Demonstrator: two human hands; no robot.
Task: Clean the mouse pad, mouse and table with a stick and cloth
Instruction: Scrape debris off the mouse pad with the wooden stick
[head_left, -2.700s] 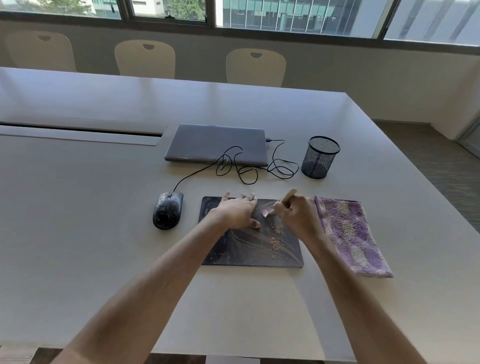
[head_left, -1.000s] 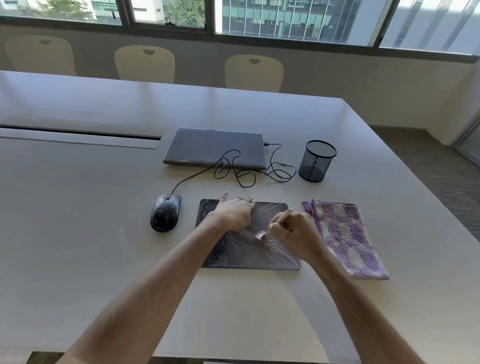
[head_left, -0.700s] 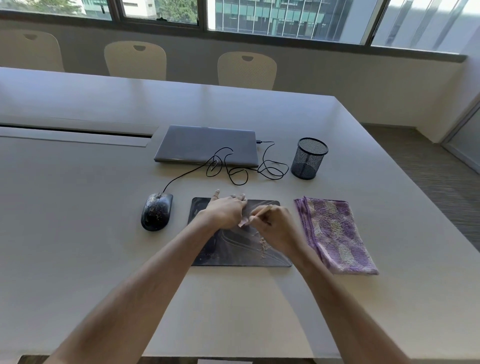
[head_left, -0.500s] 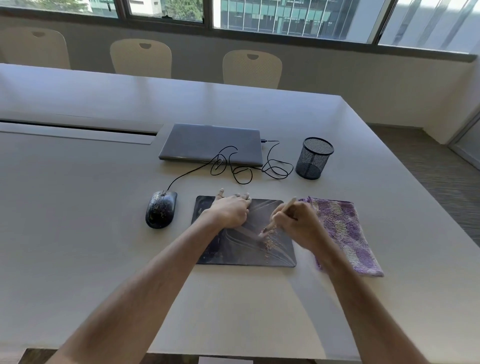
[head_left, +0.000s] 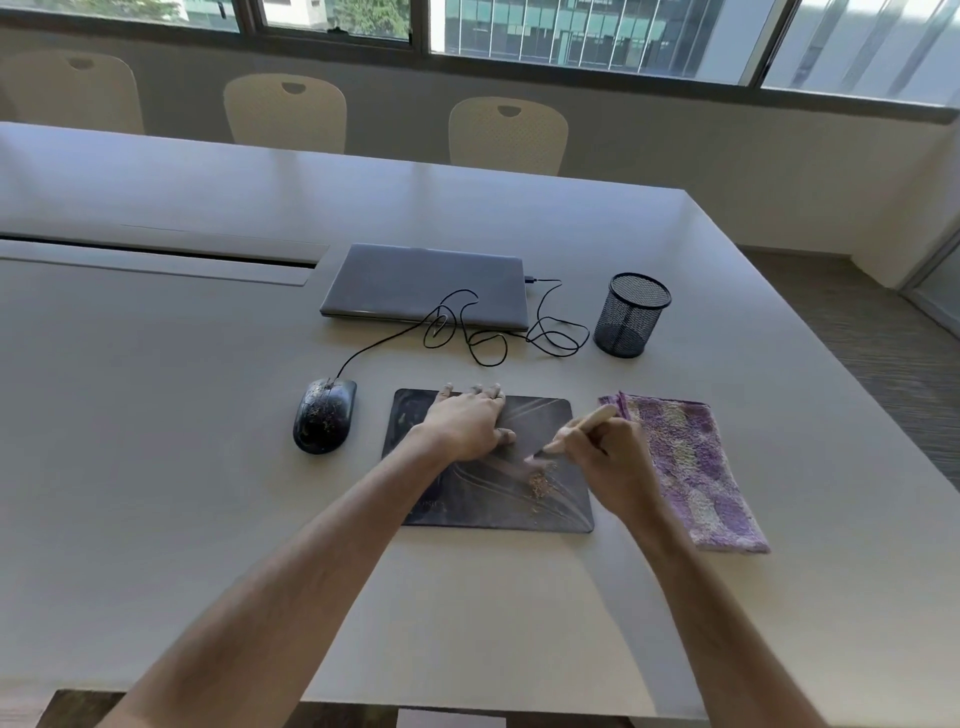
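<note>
A dark mouse pad (head_left: 483, 506) lies on the pale table (head_left: 182, 467), with a small heap of tan crumbs (head_left: 540, 483) right of its middle. My left hand (head_left: 465, 423) presses flat on the pad's upper left part, fingers spread. My right hand (head_left: 605, 465) is shut on a light wooden stick (head_left: 597, 415); the stick's lower tip is blurred just above the crumbs. A black wired mouse (head_left: 324, 421) speckled with crumbs sits left of the pad. A folded purple cloth (head_left: 691, 467) lies right of the pad, partly under my right wrist.
A closed grey laptop (head_left: 423, 286) sits behind the pad, and the mouse's black cable (head_left: 488, 332) loops in front of it. A black mesh pen cup (head_left: 631, 314) stands at the right. A cable slot (head_left: 156, 254) runs along the left. Three chairs line the far side.
My right hand has been sweeping the stick back and forth over the pad, and the crumbs have gathered into a smaller heap. My left hand has stayed pressed on the pad.
</note>
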